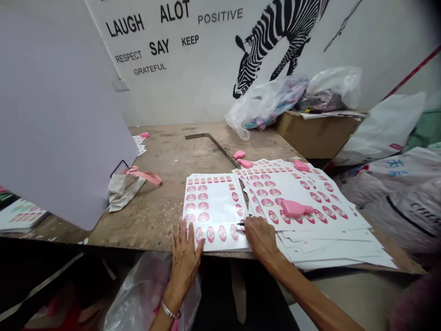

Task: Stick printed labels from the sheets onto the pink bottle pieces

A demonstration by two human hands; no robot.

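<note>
A white sheet [220, 195] printed with pink oval and rounded stickers lies at the table's front edge. My left hand [186, 248] rests on its lower left corner, fingers spread, with a bracelet at the wrist. At the sheet's lower right, my right hand [261, 234] is closed round a thin dark-tipped tool [240, 224], whose tip points left over the ovals in the bottom row. Most of the tool is hidden in the fingers. To the right is a spread pile of similar sheets [330, 234], with a pink plastic piece [294, 208] on top.
A bent metal bar [220, 148] lies behind the sheets. More pink pieces [245, 163] are near its end. A large pale board [62, 119] leans at left beside a cloth pouch [124, 189]. A cardboard box [310, 131] and plastic bags [403, 197] stand at right.
</note>
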